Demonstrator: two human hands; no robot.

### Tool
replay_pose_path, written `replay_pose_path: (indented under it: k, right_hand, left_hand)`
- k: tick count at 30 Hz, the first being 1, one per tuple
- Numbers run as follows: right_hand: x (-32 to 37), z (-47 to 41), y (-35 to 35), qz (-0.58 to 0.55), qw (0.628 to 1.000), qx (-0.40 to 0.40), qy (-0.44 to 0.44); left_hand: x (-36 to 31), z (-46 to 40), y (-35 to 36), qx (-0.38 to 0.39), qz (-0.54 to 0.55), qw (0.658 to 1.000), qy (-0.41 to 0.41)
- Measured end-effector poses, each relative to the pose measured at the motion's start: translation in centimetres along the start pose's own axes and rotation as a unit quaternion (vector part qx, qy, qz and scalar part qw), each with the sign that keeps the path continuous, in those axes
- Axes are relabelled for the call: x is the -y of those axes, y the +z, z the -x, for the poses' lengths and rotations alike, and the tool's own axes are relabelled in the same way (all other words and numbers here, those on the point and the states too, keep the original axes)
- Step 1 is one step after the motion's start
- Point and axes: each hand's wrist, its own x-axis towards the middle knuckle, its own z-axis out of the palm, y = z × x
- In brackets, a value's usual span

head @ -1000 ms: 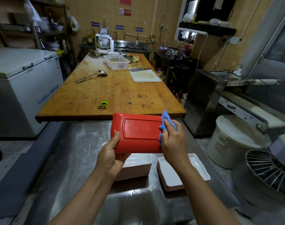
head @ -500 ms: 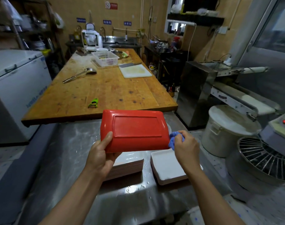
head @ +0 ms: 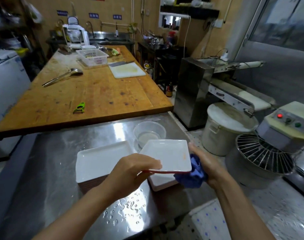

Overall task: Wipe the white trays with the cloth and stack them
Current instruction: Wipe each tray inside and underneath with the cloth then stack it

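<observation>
Held tray [head: 166,154] hides most of lower tray [head: 160,181] beneath

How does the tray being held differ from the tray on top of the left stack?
The held tray is lifted and tilted, pinched by the left hand; the stack's top tray lies flat, untouched. The held tray bears an orange smear; the stacked one looks clean. Both are white and rectangular.

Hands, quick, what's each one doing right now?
Left hand: closed on the near edge of a white tray, held above the counter.
Right hand: closed on a blue cloth at the tray's right corner.
</observation>
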Motion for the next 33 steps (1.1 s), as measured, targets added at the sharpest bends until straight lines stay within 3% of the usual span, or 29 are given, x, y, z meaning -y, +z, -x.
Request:
replay_pose_path:
  k: [6,12,17,28,33]
  right_hand:
    - [-2.3,-0.1,-2.0,0.04,0.996,-0.059,0.059]
    - [-4.8,-1.7,-1.8,-0.039,0.988,-0.108,0.103]
    - [-7.0,-3.8,0.0,-0.074,0.973,-0.196,0.098]
    - [-10.2,-8.1,2.8,-0.096,0.952,-0.271,0.108]
    - [-11.0,-9.2,2.7,0.062,0.951,-0.287,0.096]
  left_hand:
    - [0.8,-0.8,3.4,0.065,-0.073,0.992,0.075]
    - [2.2,-0.6,4.5,0.066,-0.152,0.983,-0.083]
    - [3.9,1.2,4.0,0.053,-0.132,0.957,-0.253]
    - [4.0,2.9,3.2,0.053,-0.113,0.945,-0.304]
    - [4.4,3.6,2.7,0.056,-0.118,0.942,-0.31]
